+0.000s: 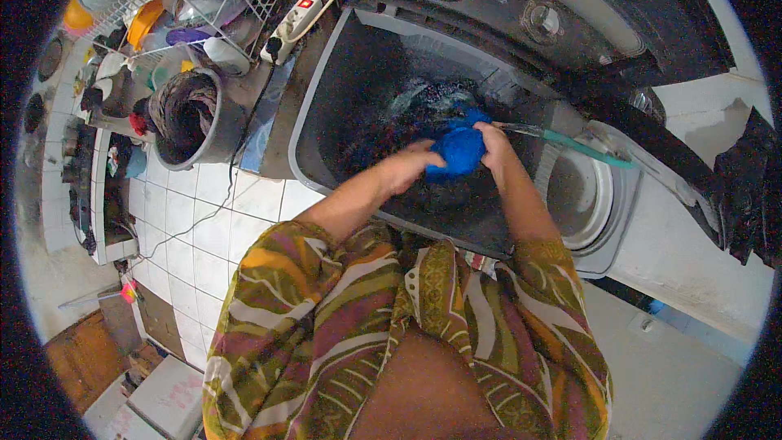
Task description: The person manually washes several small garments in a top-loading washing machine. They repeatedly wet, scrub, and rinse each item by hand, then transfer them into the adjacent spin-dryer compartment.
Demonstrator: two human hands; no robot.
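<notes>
Over the open tub of a twin-tub washing machine (308, 134), my left hand (410, 165) and my right hand (496, 145) grip a bright blue cloth item (459, 150) from either side. Its lower part bulges between my hands, and an upper part reaches towards dark, foamy water (427, 98). What kind of item it is, I cannot tell. Beside my right hand, a clear hose with a green section (586, 150) runs over the tub's right side. Some fingers of both hands are hidden by the cloth.
Right of the tub lies the round spin-dryer opening (580, 195). A control panel with a knob (542, 21) stands behind. To the left are a grey bucket holding cloth (214, 134), a lit power strip (293, 27) with its cable, and a white wire dish rack (201, 0) full of dishes.
</notes>
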